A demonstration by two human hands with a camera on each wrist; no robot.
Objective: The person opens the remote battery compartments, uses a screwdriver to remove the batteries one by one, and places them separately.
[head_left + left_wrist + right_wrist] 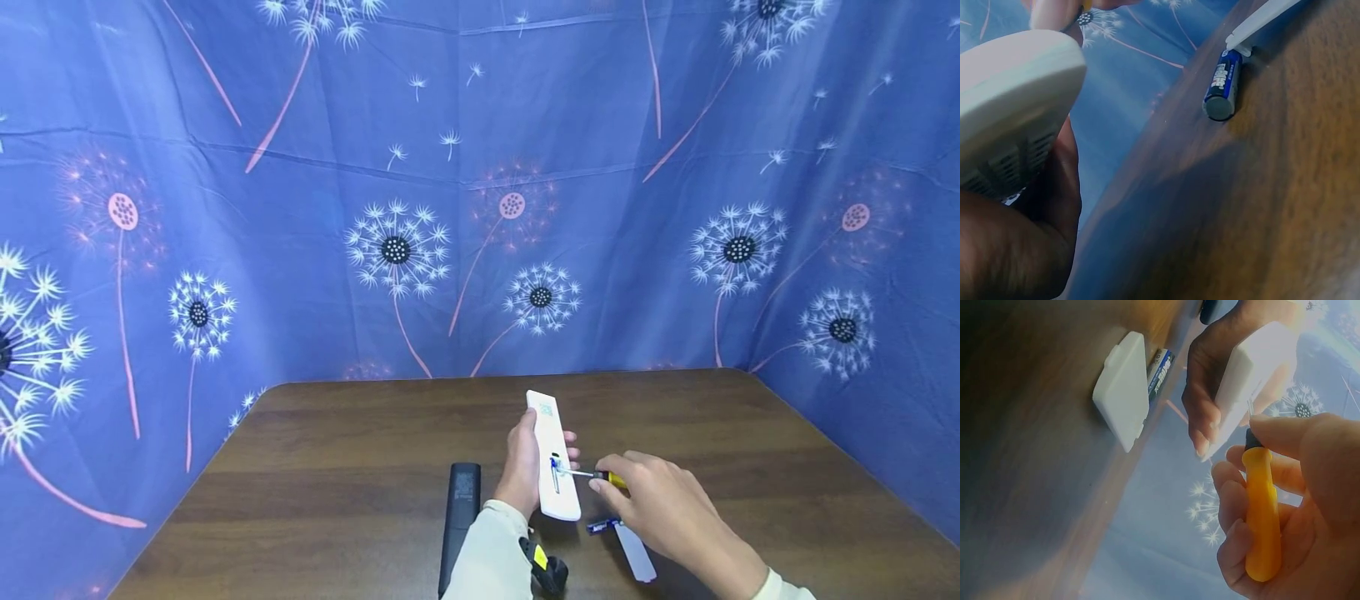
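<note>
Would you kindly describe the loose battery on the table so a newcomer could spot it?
On the brown table, find the flat white cover near the right hand. The loose battery lies right beside it. Unlike that cover, it is a small blue cylinder.

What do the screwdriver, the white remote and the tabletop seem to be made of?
Screwdriver: handle likely smooth yellow plastic, from its even colour and soft highlights; thin, pale shaft probably metal. White remote: likely smooth hard plastic, with uniform colour and rounded edges. Tabletop: brown wood grain, slight sheen; solid wood or laminate, unclear.
</note>
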